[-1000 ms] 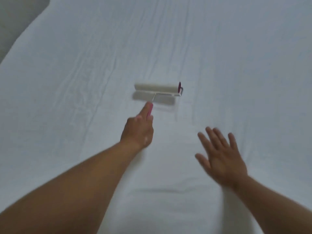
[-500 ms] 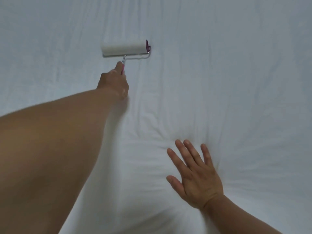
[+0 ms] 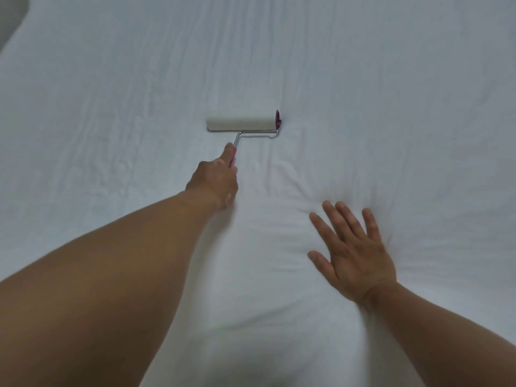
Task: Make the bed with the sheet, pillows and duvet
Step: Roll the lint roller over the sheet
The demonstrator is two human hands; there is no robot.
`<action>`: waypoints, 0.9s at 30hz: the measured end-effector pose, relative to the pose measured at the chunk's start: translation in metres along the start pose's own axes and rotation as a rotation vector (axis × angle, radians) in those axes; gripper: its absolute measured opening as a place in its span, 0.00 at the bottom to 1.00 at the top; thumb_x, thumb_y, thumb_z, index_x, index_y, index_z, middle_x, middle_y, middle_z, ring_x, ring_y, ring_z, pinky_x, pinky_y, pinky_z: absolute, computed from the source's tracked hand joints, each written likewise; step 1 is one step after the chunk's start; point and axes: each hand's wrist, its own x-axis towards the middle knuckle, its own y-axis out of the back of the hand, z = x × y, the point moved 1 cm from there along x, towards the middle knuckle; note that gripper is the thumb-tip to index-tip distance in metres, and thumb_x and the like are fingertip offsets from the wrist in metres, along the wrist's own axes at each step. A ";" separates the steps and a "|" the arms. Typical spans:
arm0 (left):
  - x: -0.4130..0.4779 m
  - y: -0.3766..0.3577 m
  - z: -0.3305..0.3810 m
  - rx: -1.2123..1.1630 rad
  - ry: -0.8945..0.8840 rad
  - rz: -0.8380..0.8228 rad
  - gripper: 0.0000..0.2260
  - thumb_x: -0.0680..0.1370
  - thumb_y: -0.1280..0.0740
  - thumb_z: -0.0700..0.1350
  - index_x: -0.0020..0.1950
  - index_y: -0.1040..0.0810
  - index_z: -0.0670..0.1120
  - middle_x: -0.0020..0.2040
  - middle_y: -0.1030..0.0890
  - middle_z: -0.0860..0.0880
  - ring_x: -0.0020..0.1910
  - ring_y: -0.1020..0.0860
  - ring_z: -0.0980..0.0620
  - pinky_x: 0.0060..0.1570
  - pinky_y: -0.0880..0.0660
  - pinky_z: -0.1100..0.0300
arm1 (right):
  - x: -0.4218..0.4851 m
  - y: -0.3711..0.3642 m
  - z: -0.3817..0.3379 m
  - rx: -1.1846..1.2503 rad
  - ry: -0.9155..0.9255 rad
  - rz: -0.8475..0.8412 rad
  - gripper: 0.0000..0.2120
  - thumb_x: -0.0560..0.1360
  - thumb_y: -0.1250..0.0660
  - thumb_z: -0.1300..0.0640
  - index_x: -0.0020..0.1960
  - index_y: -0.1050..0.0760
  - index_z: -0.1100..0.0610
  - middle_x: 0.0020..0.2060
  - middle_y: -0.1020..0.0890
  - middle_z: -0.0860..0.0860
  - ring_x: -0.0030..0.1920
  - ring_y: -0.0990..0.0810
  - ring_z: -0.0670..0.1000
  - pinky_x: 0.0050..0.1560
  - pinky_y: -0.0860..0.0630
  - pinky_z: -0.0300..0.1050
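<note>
White sheet [image 3: 391,93] spread over the bed [image 3: 21,26], filling nearly the whole head view. Fine lengthwise creases across the far half. Deeper folds bunched at centre right, fanning out around the right hand [image 3: 354,255].

Right hand palm down on the sheet, low in the view, pressing into it. Fingers [image 3: 333,220] straight and spread, thumb out to the left, holding nothing. Fabric dimpled under the palm.

Lint roller [image 3: 240,122] on the sheet at centre, beyond and left of the right hand, apart from it. White roll set crosswise, magenta end cap [image 3: 277,120] on its right end. Thin metal frame [image 3: 243,131] along its near side, bent down into a pink handle [image 3: 233,157].

Left hand [image 3: 215,181] reaching forward from the lower left, curled round the pink handle and gripping it. Index finger [image 3: 227,152] laid along the top toward the metal neck. Most of the handle hidden inside the grip. Left forearm large across the lower left, right forearm entering from the lower right corner.

Upper left corner: rounded edge of the bed, a strip of grey surface [image 3: 7,15] beyond it. Too little showing to tell floor from wall.
</note>
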 end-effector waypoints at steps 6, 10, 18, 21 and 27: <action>-0.091 -0.032 -0.026 -0.147 0.006 0.002 0.24 0.84 0.47 0.48 0.80 0.49 0.55 0.58 0.19 0.37 0.52 0.19 0.35 0.48 0.22 0.48 | -0.007 0.008 -0.006 -0.052 -0.026 0.027 0.34 0.80 0.59 0.32 0.81 0.50 0.47 0.80 0.46 0.51 0.80 0.49 0.53 0.77 0.52 0.64; -0.158 -0.054 -0.052 -0.124 0.017 -0.049 0.24 0.84 0.48 0.49 0.80 0.50 0.56 0.57 0.19 0.38 0.51 0.19 0.35 0.52 0.21 0.44 | -0.031 0.005 -0.017 -0.008 -0.111 0.045 0.36 0.79 0.63 0.31 0.81 0.55 0.48 0.81 0.52 0.50 0.80 0.55 0.52 0.78 0.56 0.61; -0.297 -0.100 -0.095 -0.177 0.030 -0.086 0.22 0.85 0.50 0.51 0.79 0.51 0.58 0.55 0.18 0.39 0.50 0.19 0.35 0.50 0.21 0.45 | -0.104 -0.001 -0.045 0.048 -0.191 -0.081 0.42 0.75 0.66 0.26 0.81 0.62 0.50 0.81 0.58 0.49 0.80 0.62 0.50 0.78 0.60 0.59; -0.343 -0.118 -0.109 -0.181 0.023 -0.084 0.23 0.85 0.49 0.51 0.79 0.52 0.58 0.53 0.17 0.39 0.47 0.19 0.36 0.48 0.21 0.46 | -0.126 -0.004 -0.054 0.035 -0.209 -0.126 0.44 0.74 0.65 0.26 0.81 0.62 0.52 0.81 0.58 0.50 0.80 0.61 0.50 0.78 0.60 0.59; -0.431 -0.155 -0.137 -0.074 0.016 -0.145 0.25 0.85 0.48 0.49 0.80 0.55 0.54 0.57 0.18 0.43 0.34 0.26 0.46 0.33 0.26 0.52 | -0.157 -0.001 -0.063 -0.007 -0.219 -0.209 0.45 0.74 0.64 0.26 0.81 0.62 0.54 0.81 0.59 0.51 0.80 0.61 0.51 0.78 0.58 0.60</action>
